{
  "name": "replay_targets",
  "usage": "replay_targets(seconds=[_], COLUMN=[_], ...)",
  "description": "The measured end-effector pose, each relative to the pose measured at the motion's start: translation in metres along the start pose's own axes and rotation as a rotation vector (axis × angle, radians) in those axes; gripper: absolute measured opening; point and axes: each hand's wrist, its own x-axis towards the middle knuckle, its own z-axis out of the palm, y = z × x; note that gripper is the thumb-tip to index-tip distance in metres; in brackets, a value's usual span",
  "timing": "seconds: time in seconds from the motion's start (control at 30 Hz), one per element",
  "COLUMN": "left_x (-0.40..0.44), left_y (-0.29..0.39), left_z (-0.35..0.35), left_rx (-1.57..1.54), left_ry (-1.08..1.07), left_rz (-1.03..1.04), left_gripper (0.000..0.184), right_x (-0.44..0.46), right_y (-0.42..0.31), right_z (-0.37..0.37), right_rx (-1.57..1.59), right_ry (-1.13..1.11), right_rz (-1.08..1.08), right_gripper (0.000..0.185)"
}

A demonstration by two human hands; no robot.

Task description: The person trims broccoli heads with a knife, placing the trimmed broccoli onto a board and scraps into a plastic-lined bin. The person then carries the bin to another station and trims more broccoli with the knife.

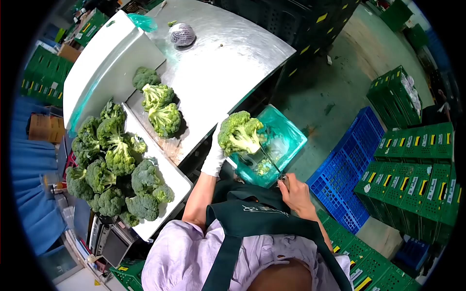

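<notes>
My left hand (pixel 214 154), in a white glove, is closed around a broccoli head (pixel 238 131) with its cut stem turned to the right. In my bare right hand (pixel 297 194) is a knife (pixel 271 162), its dark blade reaching up to the broccoli stem. Below them sits a teal bin (pixel 292 141) with green scraps inside. Two trimmed broccoli heads (pixel 164 119) and a darker one (pixel 145 78) lie on the metal table (pixel 208 92). Many more broccoli heads (pixel 116 155) are heaped on a white board (pixel 171 182) at the left.
A white foam box (pixel 111 63) stands at the table's left, near a net-wrapped purple vegetable (pixel 182 35). Right of the bin lies a blue pallet (pixel 347 169) on the floor. Stacked green crates (pixel 407 179) line the right side, with dark crates (pixel 291 24) behind the table.
</notes>
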Motion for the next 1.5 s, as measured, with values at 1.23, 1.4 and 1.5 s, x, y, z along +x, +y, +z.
replay_targets(seconds=[1.23,1.4,1.5], left_x=[-0.136,-0.135,-0.139], left_y=[-0.025,-0.034,-0.029], left_z=[0.067,0.066,0.07], left_rx=[-0.05,0.236,0.104], left_ry=[0.316,0.282,0.274], left_rz=[0.402,0.48,0.45], left_gripper=[0.041,0.05,0.049], right_x=[-0.019,-0.026,-0.026], right_y=[0.051,0.05,0.091], right_z=[-0.054,-0.042,-0.017], right_rx=[0.341,0.021,-0.304], right_ry=[-0.38,-0.417,-0.361], right_rz=[-0.149,-0.082,0.217], right_gripper=[0.026,0.03,0.04])
